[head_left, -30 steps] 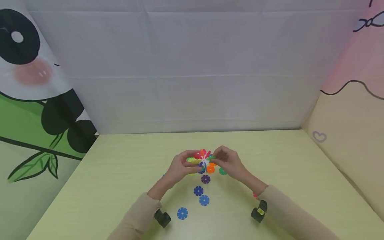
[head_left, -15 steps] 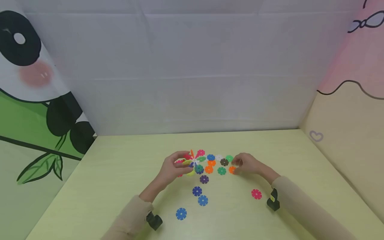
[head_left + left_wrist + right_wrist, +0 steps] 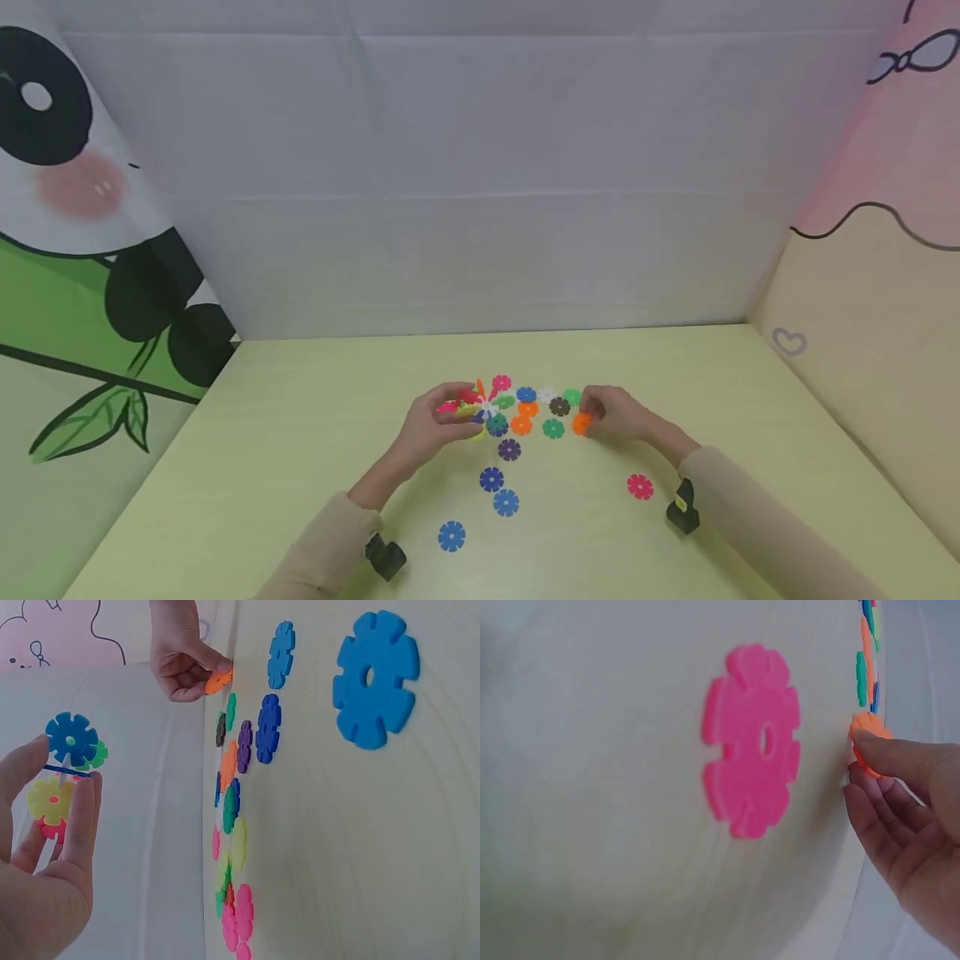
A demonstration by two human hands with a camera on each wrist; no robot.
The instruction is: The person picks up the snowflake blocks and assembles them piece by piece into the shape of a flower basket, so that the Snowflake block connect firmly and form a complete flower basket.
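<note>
My left hand (image 3: 427,425) holds up a cluster of joined snowflake discs (image 3: 486,406). White, yellow, red, orange and green pieces show there in the head view. In the left wrist view its thumb and fingers pinch a dark blue disc seen edge-on, between a blue disc (image 3: 71,740) and a yellow disc (image 3: 50,799). To the right, the right hand (image 3: 621,414) pinches a loose orange disc (image 3: 868,729) between thumb and fingers, low at the table. A brown disc (image 3: 559,407) and a green disc (image 3: 553,428) lie just left of that hand.
Several loose discs lie about the table (image 3: 300,467): a purple disc (image 3: 509,450), blue discs including a near one (image 3: 452,537), and a pink disc (image 3: 640,487) by the right wrist. A white backdrop (image 3: 480,192) stands behind.
The right hand has left the cluster, moved right and taken hold of the orange disc. My left hand has shifted slightly left with the cluster, where a green disc now shows.
</note>
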